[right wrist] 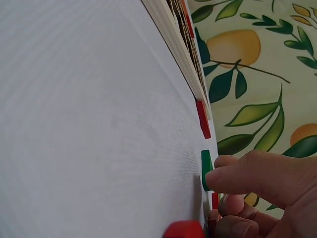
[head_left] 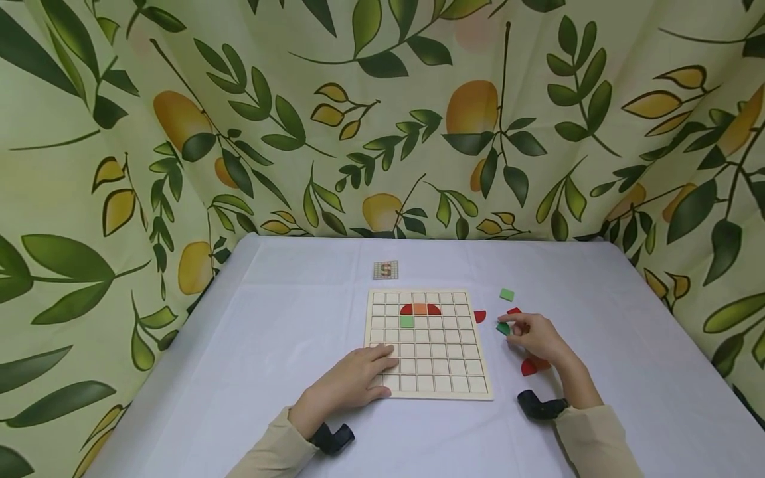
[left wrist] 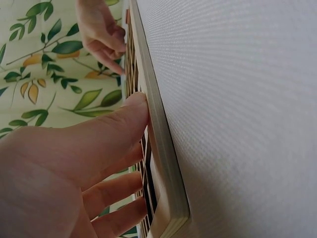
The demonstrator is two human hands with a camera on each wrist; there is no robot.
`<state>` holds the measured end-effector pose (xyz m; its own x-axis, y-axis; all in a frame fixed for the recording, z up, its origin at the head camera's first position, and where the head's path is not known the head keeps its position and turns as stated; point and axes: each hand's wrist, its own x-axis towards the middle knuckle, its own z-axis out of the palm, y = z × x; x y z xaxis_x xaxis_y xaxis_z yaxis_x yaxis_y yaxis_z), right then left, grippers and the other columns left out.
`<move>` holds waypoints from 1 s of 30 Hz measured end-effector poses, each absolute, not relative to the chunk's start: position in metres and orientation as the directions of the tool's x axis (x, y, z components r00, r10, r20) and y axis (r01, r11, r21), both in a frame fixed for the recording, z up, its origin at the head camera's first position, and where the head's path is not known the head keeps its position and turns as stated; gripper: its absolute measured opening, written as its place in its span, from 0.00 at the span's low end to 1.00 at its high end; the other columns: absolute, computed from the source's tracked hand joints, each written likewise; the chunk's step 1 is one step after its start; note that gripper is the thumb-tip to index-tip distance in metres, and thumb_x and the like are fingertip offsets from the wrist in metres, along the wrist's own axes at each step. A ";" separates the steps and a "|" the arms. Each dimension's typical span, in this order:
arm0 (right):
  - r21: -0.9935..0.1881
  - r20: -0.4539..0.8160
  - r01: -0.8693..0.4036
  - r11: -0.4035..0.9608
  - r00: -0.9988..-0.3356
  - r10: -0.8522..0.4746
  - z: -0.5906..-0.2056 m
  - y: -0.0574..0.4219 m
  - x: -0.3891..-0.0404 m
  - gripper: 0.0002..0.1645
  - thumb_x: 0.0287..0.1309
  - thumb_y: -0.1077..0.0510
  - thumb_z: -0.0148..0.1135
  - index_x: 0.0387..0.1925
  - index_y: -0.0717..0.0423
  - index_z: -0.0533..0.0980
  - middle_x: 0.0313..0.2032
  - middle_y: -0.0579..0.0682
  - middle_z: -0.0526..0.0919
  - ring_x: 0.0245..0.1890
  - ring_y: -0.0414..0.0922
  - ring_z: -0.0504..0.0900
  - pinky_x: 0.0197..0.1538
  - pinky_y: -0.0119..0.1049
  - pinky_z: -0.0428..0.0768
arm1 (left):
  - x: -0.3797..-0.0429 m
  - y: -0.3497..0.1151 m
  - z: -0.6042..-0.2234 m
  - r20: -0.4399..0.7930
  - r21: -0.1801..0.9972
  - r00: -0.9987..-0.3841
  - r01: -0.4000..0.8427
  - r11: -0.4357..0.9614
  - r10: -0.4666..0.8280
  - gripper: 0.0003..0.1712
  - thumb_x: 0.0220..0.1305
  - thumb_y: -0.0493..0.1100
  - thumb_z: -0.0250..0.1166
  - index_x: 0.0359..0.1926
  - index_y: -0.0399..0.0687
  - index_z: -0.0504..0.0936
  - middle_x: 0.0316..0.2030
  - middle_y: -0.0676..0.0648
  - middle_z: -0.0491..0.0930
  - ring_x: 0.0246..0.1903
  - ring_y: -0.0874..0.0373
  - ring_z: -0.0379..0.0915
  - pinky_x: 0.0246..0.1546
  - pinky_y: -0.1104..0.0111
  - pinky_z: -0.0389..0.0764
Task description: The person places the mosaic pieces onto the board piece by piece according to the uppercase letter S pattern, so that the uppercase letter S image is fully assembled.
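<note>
A pale wooden grid board (head_left: 442, 367) lies on the table, its squares marked by grooves. On it are two red quarter-round tiles, an orange square tile (head_left: 420, 309) between them and a light green square tile (head_left: 407, 321) just below. My left hand (head_left: 354, 377) rests on the board's near left part, fingers extended over the squares, thumb by the near edge (left wrist: 166, 163). Right of the board, my right hand (head_left: 538, 337) pinches a dark green tile (right wrist: 205, 166) between thumb and fingers; part of the tile is hidden by them.
Loose tiles lie around the right hand: a light green square (head_left: 507, 295), a red quarter-round (head_left: 480, 317), and another red one (head_left: 528, 367) beside an orange piece (head_left: 542, 364). Behind the board sits a small patterned card (head_left: 385, 269). A leaf-print curtain (head_left: 412, 166) surrounds the table.
</note>
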<state>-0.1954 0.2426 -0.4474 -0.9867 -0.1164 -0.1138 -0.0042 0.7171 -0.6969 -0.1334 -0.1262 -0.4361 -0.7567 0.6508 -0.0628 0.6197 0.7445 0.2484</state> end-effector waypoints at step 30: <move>-0.687 -0.098 -0.022 0.726 -0.988 -0.123 -0.448 0.242 -0.193 0.20 0.51 0.66 0.73 0.46 0.71 0.81 0.21 0.48 0.68 0.28 0.46 0.67 0.26 0.30 0.65 | -0.133 -0.126 -0.438 -0.063 0.245 -0.758 0.619 0.746 0.649 0.30 0.67 0.51 0.68 0.66 0.45 0.76 0.69 0.42 0.71 0.70 0.46 0.66 0.70 0.54 0.69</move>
<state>-0.1934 0.2419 -0.4485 -0.9875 -0.1233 -0.0980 -0.0224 0.7261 -0.6872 -0.1334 -0.1265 -0.4384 -0.7579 0.6494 -0.0626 0.6191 0.7462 0.2448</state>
